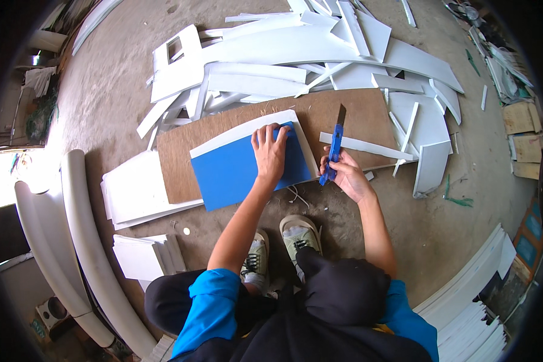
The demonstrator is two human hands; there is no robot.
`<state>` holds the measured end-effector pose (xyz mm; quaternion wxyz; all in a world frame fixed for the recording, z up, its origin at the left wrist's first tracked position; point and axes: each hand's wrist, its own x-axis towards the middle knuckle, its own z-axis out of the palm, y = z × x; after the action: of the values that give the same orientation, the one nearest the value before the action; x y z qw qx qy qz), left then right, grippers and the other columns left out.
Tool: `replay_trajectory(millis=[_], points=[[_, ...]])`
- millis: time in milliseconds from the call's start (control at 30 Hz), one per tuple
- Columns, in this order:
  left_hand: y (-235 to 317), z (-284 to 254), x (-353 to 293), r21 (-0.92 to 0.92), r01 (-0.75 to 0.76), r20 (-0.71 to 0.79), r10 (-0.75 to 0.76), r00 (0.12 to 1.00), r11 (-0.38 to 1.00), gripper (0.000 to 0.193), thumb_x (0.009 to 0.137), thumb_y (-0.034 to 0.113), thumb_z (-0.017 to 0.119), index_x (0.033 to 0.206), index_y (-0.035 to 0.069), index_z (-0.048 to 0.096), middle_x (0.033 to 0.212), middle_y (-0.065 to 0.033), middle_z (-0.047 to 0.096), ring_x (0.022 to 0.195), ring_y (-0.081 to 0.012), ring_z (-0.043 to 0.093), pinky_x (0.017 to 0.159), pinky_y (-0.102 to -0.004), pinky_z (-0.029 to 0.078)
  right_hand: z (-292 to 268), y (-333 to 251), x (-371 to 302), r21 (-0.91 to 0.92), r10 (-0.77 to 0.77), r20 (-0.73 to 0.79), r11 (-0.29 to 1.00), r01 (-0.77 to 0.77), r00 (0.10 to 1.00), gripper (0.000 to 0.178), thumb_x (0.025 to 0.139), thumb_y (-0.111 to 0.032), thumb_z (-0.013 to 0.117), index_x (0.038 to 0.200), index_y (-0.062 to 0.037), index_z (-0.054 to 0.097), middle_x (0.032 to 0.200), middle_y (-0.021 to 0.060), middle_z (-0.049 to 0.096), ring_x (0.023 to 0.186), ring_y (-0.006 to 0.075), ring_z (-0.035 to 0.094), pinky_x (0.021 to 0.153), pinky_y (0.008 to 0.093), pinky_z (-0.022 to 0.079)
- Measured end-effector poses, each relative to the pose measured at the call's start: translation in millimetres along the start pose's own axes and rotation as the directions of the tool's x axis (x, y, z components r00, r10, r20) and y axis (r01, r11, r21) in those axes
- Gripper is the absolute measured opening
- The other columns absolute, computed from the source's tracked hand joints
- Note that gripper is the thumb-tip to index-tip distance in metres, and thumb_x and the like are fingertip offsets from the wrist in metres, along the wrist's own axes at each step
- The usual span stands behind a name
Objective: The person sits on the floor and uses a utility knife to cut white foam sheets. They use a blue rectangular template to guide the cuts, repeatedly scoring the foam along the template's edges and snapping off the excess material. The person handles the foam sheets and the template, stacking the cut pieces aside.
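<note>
A blue rectangular sheet (229,169) lies at a slant over a larger white foam-like sheet (229,140), both on a brown wooden board (338,114). My left hand (269,154) presses on the blue sheet near its upper right corner, fingers apart and bent, fingertips by its far edge. In my right hand (348,172) is a blue utility knife (333,148), closed in the fingers. Its dark blade points up and away from me, right of the sheets and off them. Beyond the knife, a narrow white strip (368,146) crosses the board.
White offcuts (259,45) pile up beyond the board. Other white sheets (139,187) and a small stack (148,256) lie to the left, near long white rolls (93,241). More stacked white sheets (470,301) are at lower right. My shoes (300,235) stand close to the board.
</note>
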<state>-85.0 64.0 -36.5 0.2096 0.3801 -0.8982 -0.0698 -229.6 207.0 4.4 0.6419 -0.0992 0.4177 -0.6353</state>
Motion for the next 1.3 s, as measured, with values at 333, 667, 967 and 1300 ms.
replay_trajectory(millis=[333,667,967,1300], points=[[12.8,5.8,-4.3,-0.107,0.126,-0.101,-0.137,0.985,0.986,0.028,0.078,0.005,0.053,0.105,0.013,0.052,0.105,-0.0086,0.047,0.108,-0.028,0.041,0.101,-0.0458,0.026,8.5,15.8,21.6,-0.313,-0.044,-0.388,0.946,-0.087,0.921,0.05,0.086,-0.053,0.045,0.064,-0.008,0.048,0.048,-0.0026,0.041,0.041,0.0073,0.041,0.042,0.022,0.035],[11.6,5.5,-3.7,-0.112,0.123,-0.117,-0.136,0.984,0.986,0.029,0.077,0.005,0.053,0.105,0.013,0.051,0.105,-0.0085,0.047,0.107,-0.0277,0.041,0.101,-0.046,0.026,6.0,28.8,28.1,-0.384,-0.154,-0.247,0.922,0.05,0.957,0.028,0.093,-0.03,0.044,0.091,-0.0028,0.051,0.061,-0.0014,0.045,0.047,0.004,0.038,0.043,0.0194,0.034],[9.1,7.1,-3.4,-0.103,0.125,-0.107,-0.136,0.985,0.987,0.028,0.079,0.009,0.053,0.107,0.011,0.051,0.106,-0.008,0.048,0.109,-0.0273,0.041,0.102,-0.046,0.025,11.9,32.2,26.4,-0.365,-0.146,-0.216,0.929,0.059,0.965,0.018,0.092,-0.012,0.043,0.107,-0.0028,0.046,0.075,0.0016,0.048,0.054,0.0068,0.045,0.05,0.0231,0.043],[16.8,14.5,-8.7,-0.058,0.216,-0.04,-0.219,0.975,0.975,0.037,0.082,0.015,0.052,0.118,0.014,0.045,0.116,-0.0064,0.043,0.12,-0.0245,0.033,0.106,-0.053,0.011,37.9,14.1,71.1,-0.965,-0.371,-0.05,-0.222,-0.141,0.927,0.03,0.092,-0.028,0.034,0.097,0.0004,0.044,0.068,0.0251,0.06,0.065,0.0402,0.06,0.052,0.0465,0.049]])
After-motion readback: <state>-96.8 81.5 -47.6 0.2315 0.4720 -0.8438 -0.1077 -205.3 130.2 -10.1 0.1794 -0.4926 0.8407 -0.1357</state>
